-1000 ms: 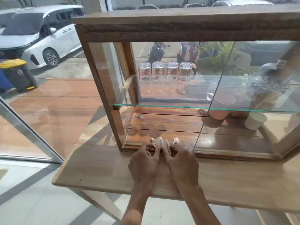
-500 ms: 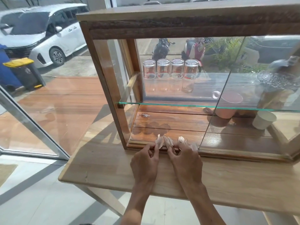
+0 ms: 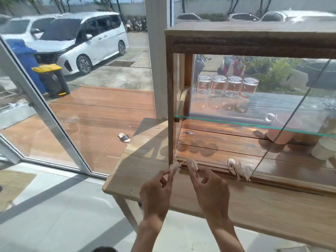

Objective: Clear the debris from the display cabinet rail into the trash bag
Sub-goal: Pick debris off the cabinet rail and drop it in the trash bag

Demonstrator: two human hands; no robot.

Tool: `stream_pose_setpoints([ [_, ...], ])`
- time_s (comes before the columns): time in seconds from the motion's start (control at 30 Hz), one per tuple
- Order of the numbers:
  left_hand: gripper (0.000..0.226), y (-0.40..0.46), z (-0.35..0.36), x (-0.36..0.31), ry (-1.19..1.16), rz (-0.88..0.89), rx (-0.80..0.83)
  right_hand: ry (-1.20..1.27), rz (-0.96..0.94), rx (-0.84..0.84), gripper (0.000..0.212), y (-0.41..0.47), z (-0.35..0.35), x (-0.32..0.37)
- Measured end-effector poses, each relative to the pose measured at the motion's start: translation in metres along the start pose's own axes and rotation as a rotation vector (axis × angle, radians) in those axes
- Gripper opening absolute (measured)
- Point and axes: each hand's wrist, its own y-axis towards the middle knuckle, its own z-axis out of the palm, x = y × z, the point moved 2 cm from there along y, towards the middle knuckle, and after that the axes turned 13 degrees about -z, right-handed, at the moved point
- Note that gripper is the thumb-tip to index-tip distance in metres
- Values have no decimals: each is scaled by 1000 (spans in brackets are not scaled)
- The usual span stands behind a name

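Note:
The wooden display cabinet [image 3: 254, 42] stands on a wooden table [image 3: 263, 210], its bottom front rail [image 3: 209, 170] running left to right. My left hand [image 3: 157, 193] pinches a small pale scrap of debris [image 3: 175, 167] at the rail's left end. Beside it, my right hand [image 3: 211, 190] pinches another pale scrap [image 3: 192, 164] just above the rail. A bigger clump of whitish debris [image 3: 239, 169] lies on the rail further right, near the edge of the sliding glass door [image 3: 291, 113]. No trash bag is in view.
Inside the cabinet, glass jars [image 3: 227, 86] stand on a glass shelf [image 3: 254, 125], with a pink cup [image 3: 281, 131] and a white cup [image 3: 323, 149] below. A floor-to-ceiling window [image 3: 63, 106] is on the left. The table's left edge [image 3: 116, 170] is close.
The view has swung left and nearer. My hands have moved left along the rail and come apart, each lifting a scrap, leaving a clump behind on the right.

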Motion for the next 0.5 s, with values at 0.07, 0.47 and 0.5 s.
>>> stream_pose_setpoints([
  [0.07,18,5,-22,20,-79,-77,-16,14,-24,8,22,-8,13,16],
  [0.47,8,-9,-161,143,-2,-209,-196,186,-220,149,15,-87,93,110],
  [0.5,13,-12,-170,158,2,-239,-217,177,-233,161,15,-96,104,115],
])
